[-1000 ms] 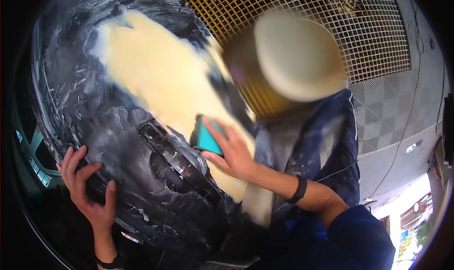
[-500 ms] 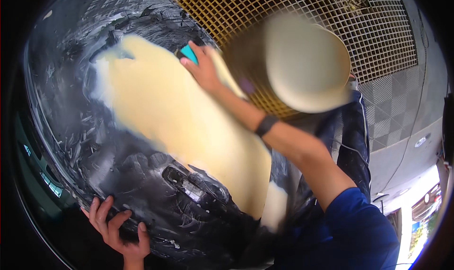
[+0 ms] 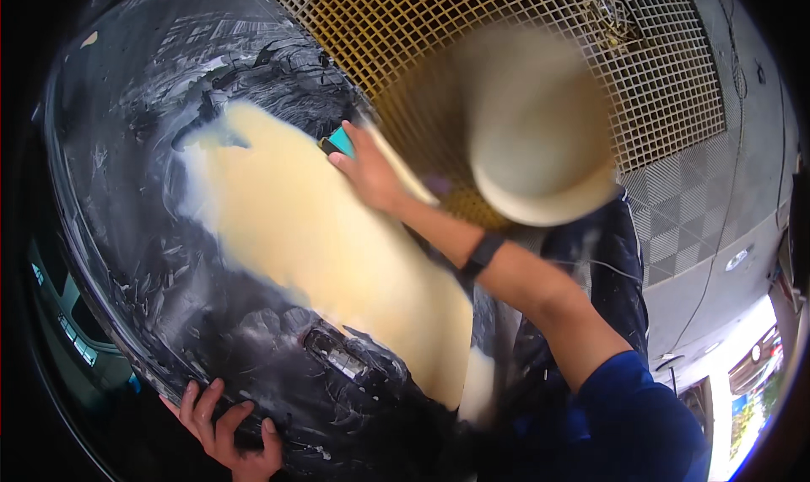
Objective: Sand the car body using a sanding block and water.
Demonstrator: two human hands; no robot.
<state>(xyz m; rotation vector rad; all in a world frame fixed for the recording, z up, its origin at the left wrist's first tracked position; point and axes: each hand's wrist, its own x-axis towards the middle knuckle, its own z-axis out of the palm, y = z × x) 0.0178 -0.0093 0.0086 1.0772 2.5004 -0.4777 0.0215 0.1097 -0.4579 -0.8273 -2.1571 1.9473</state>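
Note:
A black car door panel (image 3: pixel 181 301), smeared with pale dust, bears a broad cream patch of body filler (image 3: pixel 312 220). My right hand (image 3: pixel 369 174) is closed around a small teal and black sanding block (image 3: pixel 340 140) at the upper right edge of that patch. The block's underside and most of the fingers' grip are hidden. My left hand (image 3: pixel 232 427) rests with spread fingers on the lower left edge of the panel, below the window glass, and holds nothing. A recessed door handle (image 3: pixel 337 353) lies between the hands, in the dark area under the filler.
Beside my right forearm is a large, pale, rounded thing (image 3: pixel 540 128), blurred, its kind unclear. Yellowish floor grating (image 3: pixel 422 26) spans the top, with grey patterned tiles (image 3: pixel 675 183) and a cable (image 3: pixel 732 174) to the right. My dark trouser leg (image 3: pixel 620 263) stands below.
The car panel and both hands appear lower in the picture, while the grating has shifted left. The block stays in my right hand at the filler's edge. The pale rounded thing looks changed in shape.

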